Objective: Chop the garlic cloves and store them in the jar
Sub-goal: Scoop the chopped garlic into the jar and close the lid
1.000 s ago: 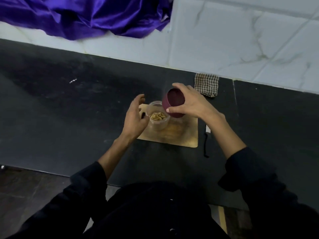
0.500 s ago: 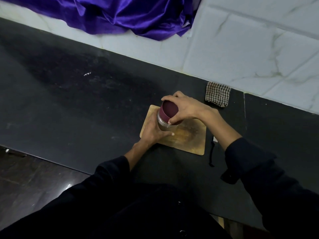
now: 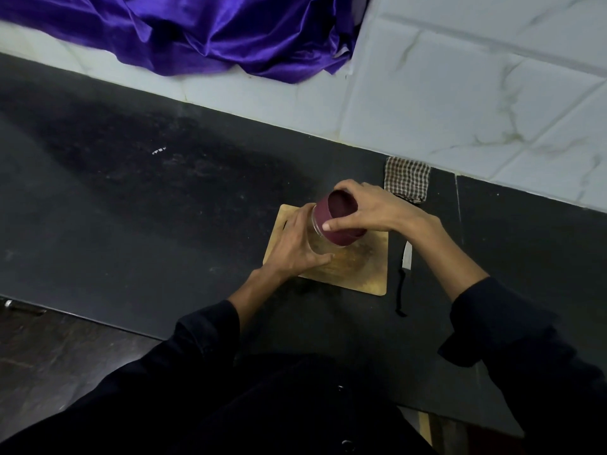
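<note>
A small clear jar (image 3: 317,239) stands on a wooden cutting board (image 3: 361,274) on the black counter. My left hand (image 3: 295,244) wraps around the jar's side and holds it. A maroon lid (image 3: 340,221) sits on the jar's mouth, tilted toward the wall, and my right hand (image 3: 371,208) grips it from above with thumb and fingers curled round its rim. The chopped garlic inside is hidden by my hands and the lid. A knife (image 3: 406,257) with a black handle lies on the counter just right of the board.
A folded checked cloth (image 3: 407,179) lies at the back by the tiled wall. Purple satin fabric (image 3: 213,31) is bunched on the white ledge at the upper left. The counter's front edge (image 3: 82,316) runs along the lower left, with dark floor beyond.
The lid has come down from beside the open jar onto its mouth. My left hand, open in the air before, now holds the jar's side.
</note>
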The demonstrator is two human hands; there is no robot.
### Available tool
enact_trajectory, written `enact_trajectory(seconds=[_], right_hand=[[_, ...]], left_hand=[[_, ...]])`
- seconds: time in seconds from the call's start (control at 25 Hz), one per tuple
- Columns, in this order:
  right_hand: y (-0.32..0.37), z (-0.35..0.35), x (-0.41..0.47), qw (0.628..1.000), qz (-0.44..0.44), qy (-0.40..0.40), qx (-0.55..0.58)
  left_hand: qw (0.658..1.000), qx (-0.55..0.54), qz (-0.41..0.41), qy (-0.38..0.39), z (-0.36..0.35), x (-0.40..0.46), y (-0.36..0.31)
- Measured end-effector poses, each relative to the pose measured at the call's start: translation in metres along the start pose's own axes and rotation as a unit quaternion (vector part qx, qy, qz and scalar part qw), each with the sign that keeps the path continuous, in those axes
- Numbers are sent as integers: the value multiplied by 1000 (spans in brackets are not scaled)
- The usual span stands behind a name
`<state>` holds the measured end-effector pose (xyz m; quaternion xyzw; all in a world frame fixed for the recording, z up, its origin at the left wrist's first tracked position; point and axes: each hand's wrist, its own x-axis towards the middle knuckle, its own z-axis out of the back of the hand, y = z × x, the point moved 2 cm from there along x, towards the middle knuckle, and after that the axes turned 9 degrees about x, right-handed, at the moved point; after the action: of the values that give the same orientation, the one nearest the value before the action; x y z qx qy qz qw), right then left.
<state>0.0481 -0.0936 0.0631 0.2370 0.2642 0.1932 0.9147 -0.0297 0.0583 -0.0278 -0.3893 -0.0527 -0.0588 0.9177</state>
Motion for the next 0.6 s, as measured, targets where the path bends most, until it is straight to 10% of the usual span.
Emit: enact_trajectory(seconds=[0.6], right_hand=[[-21, 2, -22, 997, 36, 17, 68]], left_hand=[[999, 33, -17, 6, 9, 3, -6]])
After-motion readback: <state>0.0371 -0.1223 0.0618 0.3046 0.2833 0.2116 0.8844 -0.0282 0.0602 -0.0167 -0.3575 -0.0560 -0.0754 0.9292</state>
